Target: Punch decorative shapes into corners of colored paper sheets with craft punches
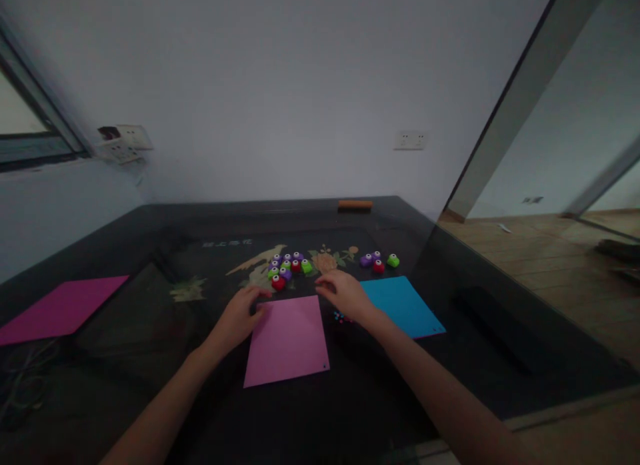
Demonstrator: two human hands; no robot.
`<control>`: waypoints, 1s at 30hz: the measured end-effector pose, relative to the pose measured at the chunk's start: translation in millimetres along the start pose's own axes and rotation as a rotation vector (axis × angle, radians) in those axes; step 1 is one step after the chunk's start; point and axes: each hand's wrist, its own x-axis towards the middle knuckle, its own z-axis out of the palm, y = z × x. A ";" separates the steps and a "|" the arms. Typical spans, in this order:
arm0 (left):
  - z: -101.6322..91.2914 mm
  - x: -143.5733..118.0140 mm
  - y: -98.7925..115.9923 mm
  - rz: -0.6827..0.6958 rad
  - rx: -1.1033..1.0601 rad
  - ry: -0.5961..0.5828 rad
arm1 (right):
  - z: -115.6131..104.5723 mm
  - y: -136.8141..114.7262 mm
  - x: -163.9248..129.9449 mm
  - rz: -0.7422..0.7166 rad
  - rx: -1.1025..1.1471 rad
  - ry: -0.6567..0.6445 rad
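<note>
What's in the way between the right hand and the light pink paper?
Nothing visible is. The right hand is close to the far right corner of the light pink paper. The tiny coloured bits lie off to the side, between that paper and the blue sheet.

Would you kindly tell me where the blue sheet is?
In the head view, the blue sheet lies on the table, right of the middle pink sheet, just below the smaller toy group.

There are three red toys (278,286), four green toys (393,262), about seven purple toys (366,261), one blue sheet (401,305), one pale pink sheet (290,341) and one magenta sheet (63,308).
</note>
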 end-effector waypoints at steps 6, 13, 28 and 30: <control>3.0 -6.0 2.8 0.028 0.107 -0.114 | 27.6 0.9 -3.0 -0.117 -0.229 -0.158; 10.2 -6.0 -0.8 -0.007 0.214 -0.148 | 32.2 -1.2 -8.7 -0.119 -0.317 -0.190; 5.2 -4.7 7.1 -0.004 0.237 -0.144 | 37.5 0.2 -10.6 -0.118 -0.227 -0.143; 4.2 -4.0 7.4 0.024 0.205 -0.131 | 37.9 0.5 -10.6 -0.117 -0.223 -0.143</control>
